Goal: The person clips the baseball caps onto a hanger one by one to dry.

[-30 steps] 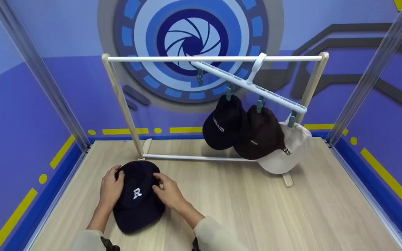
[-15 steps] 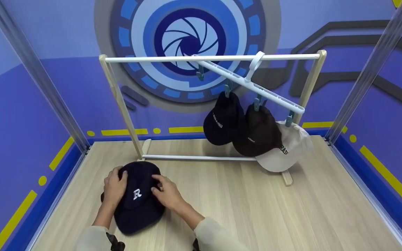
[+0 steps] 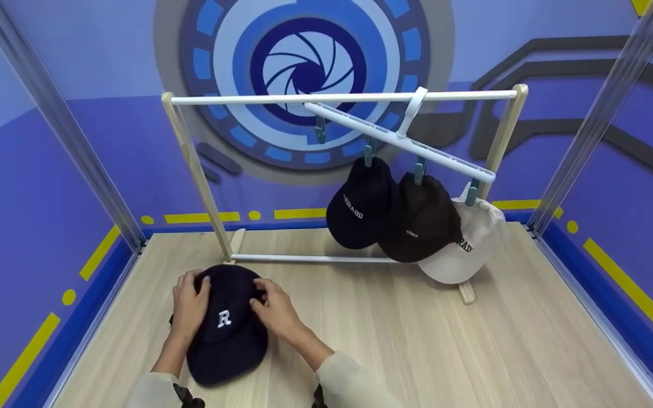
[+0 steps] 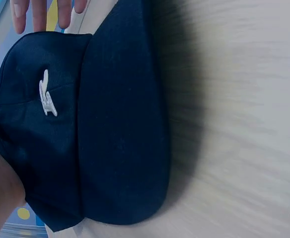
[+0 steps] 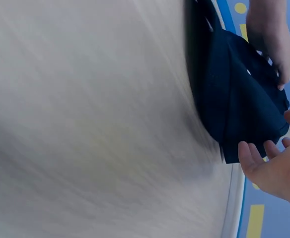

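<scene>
A dark navy baseball cap [image 3: 227, 340] with a white letter R lies on the wooden table at the left, its brim toward me. My left hand [image 3: 190, 303] holds its left side, thumb over the crown; its other fingers are partly hidden by the cap. My right hand [image 3: 275, 309] is at the cap's right side, thumb and forefinger near the crown. In the right wrist view, the fingers of my right hand [image 5: 271, 166] are loosely bent alongside the cap. The left wrist view shows the cap's crown and brim [image 4: 122, 124] close up.
Behind stands a rack with a white top bar [image 3: 247, 100]. From it a slanting white hanger [image 3: 400, 141] carries a black cap [image 3: 360, 207], a brown cap [image 3: 423, 221] and a white cap [image 3: 459, 258] in green clips. Its leftmost clip [image 3: 319, 130] holds nothing.
My left hand has shifted slightly right, further onto the cap. My right hand stays at the cap's right side with small finger movements. The hanger and its caps sway a little.
</scene>
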Demonstrator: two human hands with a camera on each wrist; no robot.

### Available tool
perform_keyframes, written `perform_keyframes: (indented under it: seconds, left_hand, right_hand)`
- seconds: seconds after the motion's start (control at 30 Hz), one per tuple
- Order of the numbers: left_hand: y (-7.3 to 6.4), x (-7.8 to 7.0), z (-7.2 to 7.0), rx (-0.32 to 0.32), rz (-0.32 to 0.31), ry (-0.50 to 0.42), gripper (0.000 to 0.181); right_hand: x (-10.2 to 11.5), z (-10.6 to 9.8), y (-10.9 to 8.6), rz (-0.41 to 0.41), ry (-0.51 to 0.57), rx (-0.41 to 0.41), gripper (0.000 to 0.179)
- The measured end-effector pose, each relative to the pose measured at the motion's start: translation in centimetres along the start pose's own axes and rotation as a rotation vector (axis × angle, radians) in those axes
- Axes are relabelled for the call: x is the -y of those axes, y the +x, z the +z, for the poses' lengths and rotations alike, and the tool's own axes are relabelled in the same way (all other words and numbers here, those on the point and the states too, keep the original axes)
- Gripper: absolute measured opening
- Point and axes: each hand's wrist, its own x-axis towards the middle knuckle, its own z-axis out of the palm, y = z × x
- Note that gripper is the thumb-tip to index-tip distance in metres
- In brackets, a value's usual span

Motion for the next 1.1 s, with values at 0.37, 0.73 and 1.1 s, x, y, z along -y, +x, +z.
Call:
perform_keyframes:
  seconds: [0.37, 0.73, 1.1]
  left_hand:
    - [-0.6, -0.9, 0.4, 0.08, 0.089, -0.08, 0.027]
    - [-1.6, -2.4, 1.3, 0.141, 0.193, -0.15, 0.019]
    - [-2.2, -3.4, 2.1, 0.146, 0.25, -0.181, 0.019]
  right_hand:
    - [-0.1, -0.6, 0.9, -0.047, -0.134, -0.03, 0.055]
    - [-0.4, -1.6, 1.4, -0.04, -0.13, 0.011, 0.051]
    - [-0.7, -2.9, 1.0, -0.039, -0.048, -0.03, 0.037]
